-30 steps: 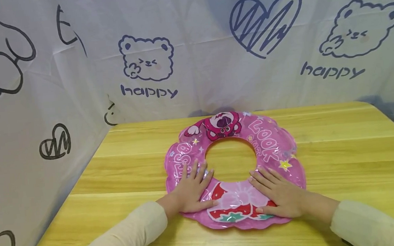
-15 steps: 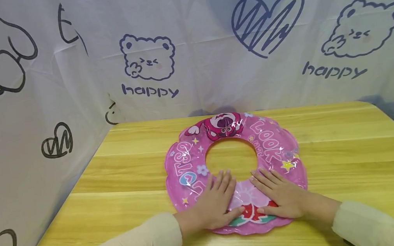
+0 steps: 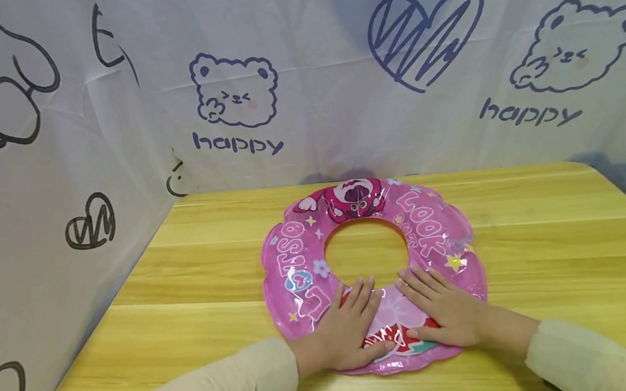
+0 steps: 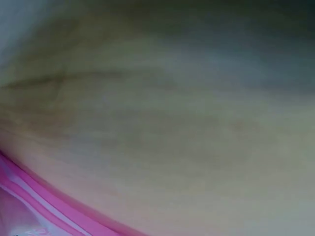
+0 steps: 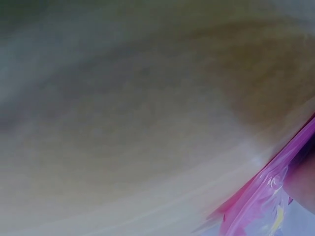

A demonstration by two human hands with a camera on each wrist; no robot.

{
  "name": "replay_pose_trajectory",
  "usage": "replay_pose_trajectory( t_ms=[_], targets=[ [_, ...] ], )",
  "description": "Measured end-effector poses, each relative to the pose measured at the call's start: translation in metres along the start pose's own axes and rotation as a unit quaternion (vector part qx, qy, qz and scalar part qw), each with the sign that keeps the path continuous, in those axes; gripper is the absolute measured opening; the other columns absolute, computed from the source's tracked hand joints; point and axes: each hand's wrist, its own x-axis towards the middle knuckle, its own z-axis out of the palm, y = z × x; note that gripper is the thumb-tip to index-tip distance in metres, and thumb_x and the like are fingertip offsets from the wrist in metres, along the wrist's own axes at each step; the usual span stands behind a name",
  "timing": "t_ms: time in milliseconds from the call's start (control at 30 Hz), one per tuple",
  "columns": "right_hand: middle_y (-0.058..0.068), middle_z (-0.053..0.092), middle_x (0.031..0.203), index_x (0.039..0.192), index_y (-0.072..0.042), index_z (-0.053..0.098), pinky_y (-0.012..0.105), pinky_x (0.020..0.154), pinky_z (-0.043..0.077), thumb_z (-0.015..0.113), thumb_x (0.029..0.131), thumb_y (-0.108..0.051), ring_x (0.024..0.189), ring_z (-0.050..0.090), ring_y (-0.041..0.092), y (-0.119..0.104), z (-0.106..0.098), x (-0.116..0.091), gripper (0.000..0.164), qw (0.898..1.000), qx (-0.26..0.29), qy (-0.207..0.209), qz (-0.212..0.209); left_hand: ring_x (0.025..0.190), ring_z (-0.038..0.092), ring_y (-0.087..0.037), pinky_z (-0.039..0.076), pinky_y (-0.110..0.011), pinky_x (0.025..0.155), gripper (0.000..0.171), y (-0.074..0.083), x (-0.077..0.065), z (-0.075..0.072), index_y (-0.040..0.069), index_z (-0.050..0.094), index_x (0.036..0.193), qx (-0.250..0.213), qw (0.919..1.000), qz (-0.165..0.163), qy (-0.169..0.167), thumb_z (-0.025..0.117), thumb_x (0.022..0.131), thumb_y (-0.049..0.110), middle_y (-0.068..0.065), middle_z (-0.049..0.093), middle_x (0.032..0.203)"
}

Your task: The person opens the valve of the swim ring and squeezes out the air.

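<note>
A pink inflatable swim ring [image 3: 295, 247] lies on the wooden table, printed with a bear at the far side, white lettering and strawberries at the near side. My left hand [image 3: 344, 335] rests on its near left part, fingers straight and pointing at the central hole. On the near right part my right hand [image 3: 452, 314] lies with fingers spread and straight. The two thumbs point toward each other over the strawberry print, part of which the hands hide. Both wrist views are mostly filled by a blurred pale surface, with a strip of the pink ring [image 4: 54, 201] at a lower corner.
The yellow wood-grain table [image 3: 552, 249] reaches back to a white cloth [image 3: 329, 119] with bear and heart drawings. More of this cloth hangs along the left side, close to the table's edge.
My left hand has moved right and toward me along the ring, from its left side to the near part, uncovering lettering. My right hand has stayed in place.
</note>
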Motion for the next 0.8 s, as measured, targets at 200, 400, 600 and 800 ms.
replay_pose_trajectory(
  t_ms=[200,400,600,800],
  targets=[
    [0.016,0.019,0.154,0.146,-0.005,0.027,0.014,0.107,-0.023,0.044,0.091,-0.056,0.141,0.015,0.039,0.002,0.002,0.001,0.076,1.0,0.005,-0.007,0.001,0.145,0.006,-0.029,0.011,-0.045,0.117,0.083,-0.015,-0.003,0.004,0.004,0.011,0.149,-0.013,0.9994,0.03,0.007,0.029,0.092,0.062,-0.015,0.004,0.156],
    [0.016,0.019,0.154,0.146,-0.005,0.026,0.013,0.106,-0.023,0.044,0.091,-0.055,0.141,0.015,0.04,0.004,0.0,0.0,0.077,1.0,0.005,-0.008,-0.003,0.145,0.006,-0.028,0.008,-0.042,0.118,0.084,-0.044,-0.013,-0.002,0.006,0.015,0.149,0.024,0.9996,0.017,-0.003,0.034,0.09,0.063,-0.014,0.006,0.157],
    [0.017,0.021,0.154,0.146,-0.005,0.027,0.013,0.107,-0.023,0.044,0.091,-0.056,0.14,0.016,0.041,0.004,-0.002,0.0,0.077,1.0,-0.001,-0.003,-0.012,0.145,0.006,-0.028,0.008,-0.047,0.118,0.084,-0.056,-0.017,-0.002,0.007,0.015,0.149,-0.029,0.9992,0.026,-0.013,0.036,0.089,0.062,-0.014,0.006,0.157],
    [0.016,0.021,0.154,0.146,-0.005,0.027,0.014,0.107,-0.023,0.044,0.09,-0.057,0.141,0.016,0.041,0.001,-0.002,0.002,0.077,1.0,0.001,-0.004,-0.007,0.145,0.007,-0.029,0.01,-0.048,0.117,0.084,-0.057,-0.017,-0.002,0.007,0.016,0.149,-0.035,0.9989,0.026,-0.017,0.037,0.089,0.062,-0.014,0.007,0.157]
  ],
)
